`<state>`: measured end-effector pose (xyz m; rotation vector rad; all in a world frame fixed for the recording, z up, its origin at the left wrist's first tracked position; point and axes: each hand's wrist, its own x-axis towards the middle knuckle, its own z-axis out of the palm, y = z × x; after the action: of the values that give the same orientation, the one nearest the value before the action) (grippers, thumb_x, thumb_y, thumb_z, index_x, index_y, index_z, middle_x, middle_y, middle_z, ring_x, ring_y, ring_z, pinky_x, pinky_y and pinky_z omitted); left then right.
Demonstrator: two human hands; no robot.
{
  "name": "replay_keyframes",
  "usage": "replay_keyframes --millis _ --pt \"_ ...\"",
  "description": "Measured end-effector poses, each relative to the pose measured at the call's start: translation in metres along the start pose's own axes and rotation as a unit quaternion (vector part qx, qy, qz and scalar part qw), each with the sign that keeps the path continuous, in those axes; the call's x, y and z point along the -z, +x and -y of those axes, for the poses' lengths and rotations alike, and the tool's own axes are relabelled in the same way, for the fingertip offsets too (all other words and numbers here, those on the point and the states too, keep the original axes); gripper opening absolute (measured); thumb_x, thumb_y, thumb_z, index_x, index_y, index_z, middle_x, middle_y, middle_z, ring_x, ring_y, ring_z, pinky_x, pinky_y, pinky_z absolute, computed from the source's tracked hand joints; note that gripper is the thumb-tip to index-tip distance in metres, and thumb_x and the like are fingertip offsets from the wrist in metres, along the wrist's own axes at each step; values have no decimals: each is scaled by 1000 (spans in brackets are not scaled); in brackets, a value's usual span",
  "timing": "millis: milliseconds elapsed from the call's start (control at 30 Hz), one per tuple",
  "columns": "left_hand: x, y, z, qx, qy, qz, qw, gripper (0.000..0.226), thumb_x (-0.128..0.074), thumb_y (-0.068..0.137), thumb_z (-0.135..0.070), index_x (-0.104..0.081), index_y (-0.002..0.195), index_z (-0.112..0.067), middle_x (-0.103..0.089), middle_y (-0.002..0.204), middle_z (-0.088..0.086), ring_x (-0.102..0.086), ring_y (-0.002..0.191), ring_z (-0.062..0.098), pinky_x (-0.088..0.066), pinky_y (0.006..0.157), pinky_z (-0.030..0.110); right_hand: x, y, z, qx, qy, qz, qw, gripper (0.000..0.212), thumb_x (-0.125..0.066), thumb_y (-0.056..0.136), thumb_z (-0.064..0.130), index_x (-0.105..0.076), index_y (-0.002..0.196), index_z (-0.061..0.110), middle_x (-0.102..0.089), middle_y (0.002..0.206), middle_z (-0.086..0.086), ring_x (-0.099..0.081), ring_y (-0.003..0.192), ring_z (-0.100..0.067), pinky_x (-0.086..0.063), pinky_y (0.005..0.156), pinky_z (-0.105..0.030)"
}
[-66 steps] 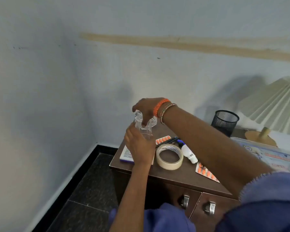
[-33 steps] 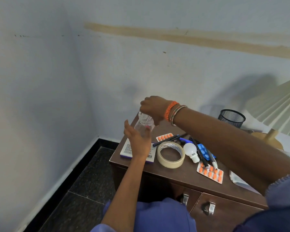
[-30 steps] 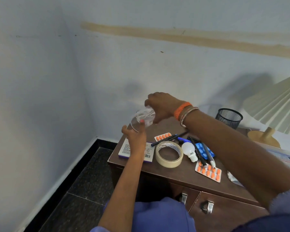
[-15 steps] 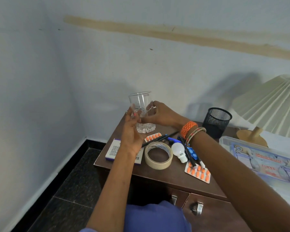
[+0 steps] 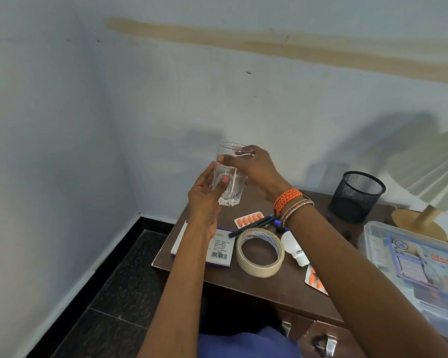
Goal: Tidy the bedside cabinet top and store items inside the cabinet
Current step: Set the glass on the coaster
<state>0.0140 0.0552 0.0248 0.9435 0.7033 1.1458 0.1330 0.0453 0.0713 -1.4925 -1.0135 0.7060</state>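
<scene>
Holding a clear glass upright above the cabinet top's far-left corner, both hands clasp it; seconds ago it was upside down.
Right hand wraps the rim, left hand cups the base; tape roll, bulb, pens lie below.

A pleated lampshade leans in at right — behind it, a pale wall streaked brown.

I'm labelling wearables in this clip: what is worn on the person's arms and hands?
The right hand has an orange beaded band and thin multicoloured bangles at the wrist. The left hand shows a pink-painted nail; its wrist is bare. No sleeves cover either forearm.
</scene>
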Motion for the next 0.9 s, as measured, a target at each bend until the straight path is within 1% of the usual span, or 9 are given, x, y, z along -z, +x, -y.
replay_keyframes --millis 67,133,200,300,367,567,633,733,900 --pt "0 4 4 -26 81 -36 996 48 -67 82 -8 -56 128 -16 -61 128 4 -58 115 19 -47 99 38 0 12 0 2 26 -26 999 54 -86 61 36 -63 106 19 -68 104 0 -66 97 -17 -56 88 -44" --pt "1 6 9 -51 179 -87 979 42 -64 86 -13 -57 127 -19 -60 130 2 -56 118 18 -40 96 25 2 27 0 3 54 -52 997 60 -87 59 36 -63 111 20 -66 107 2 -64 102 -16 -55 90 -45" --pt "3 7 13 -64 238 -135 960 37 -58 91 -12 -58 126 -21 -59 131 1 -54 121 20 -38 94 24 3 37 0 17 44 -74 996 65 -87 60 37 -62 117 20 -64 109 7 -61 103 -12 -53 92 -40" --pt "5 9 15 -54 252 -161 953 35 -53 93 -8 -58 126 -18 -60 129 3 -55 121 22 -40 100 32 2 46 -3 42 -48 -101 993 65 -86 63 39 -59 119 22 -62 110 7 -58 101 -11 -48 90 -27" --pt "4 11 18 -39 253 -163 953 34 -54 92 -8 -59 126 -16 -61 128 4 -56 120 23 -41 99 33 1 51 -7 49 -88 -101 990 65 -85 64 39 -58 120 22 -63 112 5 -57 101 -11 -45 86 -24" --pt "2 19 23 -26 267 -162 950 36 -56 91 -9 -57 127 -14 -60 129 6 -55 120 25 -42 100 35 -6 63 -28 52 -156 -85 983 71 -85 63 42 -56 122 18 -64 119 -1 -59 108 -18 -49 95 -34" --pt "2 22 24 -25 264 -164 950 36 -57 90 -10 -57 126 -14 -60 129 6 -56 120 25 -43 99 35 -11 65 -31 56 -171 -78 981 72 -84 63 43 -54 124 16 -63 120 -2 -59 108 -18 -48 93 -30" --pt "3 26 28 -22 260 -166 951 37 -59 89 -10 -58 126 -14 -61 128 6 -57 118 24 -45 97 36 -17 66 -34 68 -189 -72 977 72 -84 65 41 -54 124 13 -62 119 -3 -59 107 -18 -45 84 -22" --pt "8 32 33 -16 259 -175 950 35 -62 87 -11 -61 122 -15 -64 124 7 -59 114 24 -46 95 36 -21 66 -38 73 -211 -66 973 73 -84 66 39 -52 126 11 -60 122 -4 -57 107 -17 -40 79 -20"
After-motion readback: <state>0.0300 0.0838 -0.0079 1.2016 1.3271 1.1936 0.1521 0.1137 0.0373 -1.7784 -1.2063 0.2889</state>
